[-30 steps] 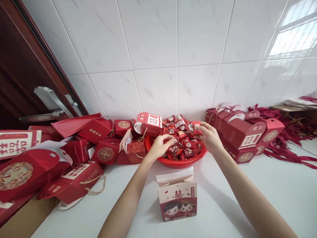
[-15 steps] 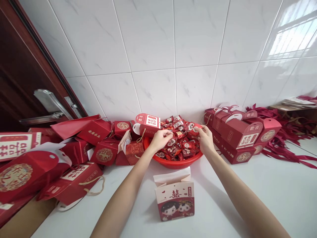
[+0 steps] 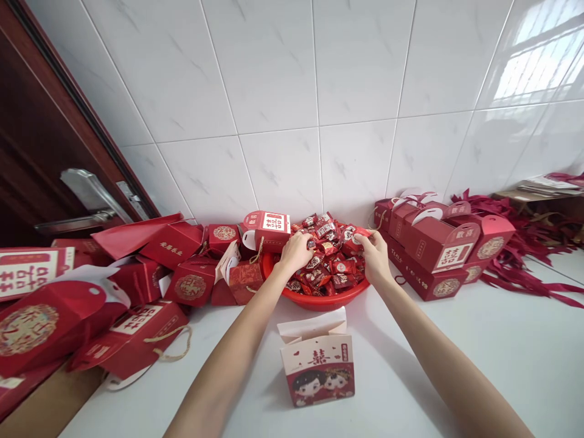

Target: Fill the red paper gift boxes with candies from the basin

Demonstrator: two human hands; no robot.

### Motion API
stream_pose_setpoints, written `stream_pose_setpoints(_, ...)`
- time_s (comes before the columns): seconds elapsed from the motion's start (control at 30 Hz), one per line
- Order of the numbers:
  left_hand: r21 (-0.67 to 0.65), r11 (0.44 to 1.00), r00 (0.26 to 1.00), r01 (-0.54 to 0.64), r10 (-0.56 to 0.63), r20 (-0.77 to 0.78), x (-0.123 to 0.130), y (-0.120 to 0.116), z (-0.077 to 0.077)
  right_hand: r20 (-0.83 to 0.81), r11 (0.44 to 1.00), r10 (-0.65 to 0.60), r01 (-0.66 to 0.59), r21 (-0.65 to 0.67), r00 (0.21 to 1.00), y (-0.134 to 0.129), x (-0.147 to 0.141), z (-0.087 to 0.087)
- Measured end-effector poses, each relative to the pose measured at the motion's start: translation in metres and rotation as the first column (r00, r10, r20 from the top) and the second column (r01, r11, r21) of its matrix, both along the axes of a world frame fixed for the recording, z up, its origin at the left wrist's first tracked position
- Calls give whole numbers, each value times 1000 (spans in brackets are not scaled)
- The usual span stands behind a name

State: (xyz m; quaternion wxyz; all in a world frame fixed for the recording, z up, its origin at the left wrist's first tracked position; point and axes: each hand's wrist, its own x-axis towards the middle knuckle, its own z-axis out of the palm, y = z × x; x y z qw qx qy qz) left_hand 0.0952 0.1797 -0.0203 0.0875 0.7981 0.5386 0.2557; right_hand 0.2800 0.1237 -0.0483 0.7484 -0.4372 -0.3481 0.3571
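Reaching with both hands into a red bowl point(image 3: 325, 301), heaped with wrapped sweets point(image 3: 343, 266), at twelve o'clock from the open box point(image 3: 322, 372). With the left hand point(image 3: 295, 252), at about ten o'clock in the bowl, touching the heap, fingers bent narrow at a dark sweet point(image 3: 311, 244); cannot tell whether gripped. With the right hand point(image 3: 376, 255), at two o'clock, pinching a red packet point(image 3: 350, 241) between thumb and fingers. Upright on the white table point(image 3: 401, 389), at the bowl's six o'clock, the same open box, flaps raised. At ten o'clock from it, jumbled boxes point(image 3: 190, 286); at two o'clock, stacked boxes point(image 3: 433, 240), with ribbons point(image 3: 529, 283) farther out.
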Motion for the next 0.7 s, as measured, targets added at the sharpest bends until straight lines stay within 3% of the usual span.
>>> stream_pose_setpoints(0.13,-23,1000,999,4,-3,35,-2,-4,-3,15,1000,10,-10,4,1000,1,1,-2)
stream_pose_setpoints(0.37,-133,974,957,186,-149,248,-9,-15,-9,-15,999,38,-38,0,999,-2,-1,2)
stream_pose_setpoints(0.53,-117,982,911,149,-90,403,-8,-15,-9,-24,998,63,-64,-17,998,-5,-2,5)
stream_pose_setpoints(0.7,-61,987,894,148,-107,435,0,-6,-7,-29,996,84,-84,-13,996,-7,-2,8)
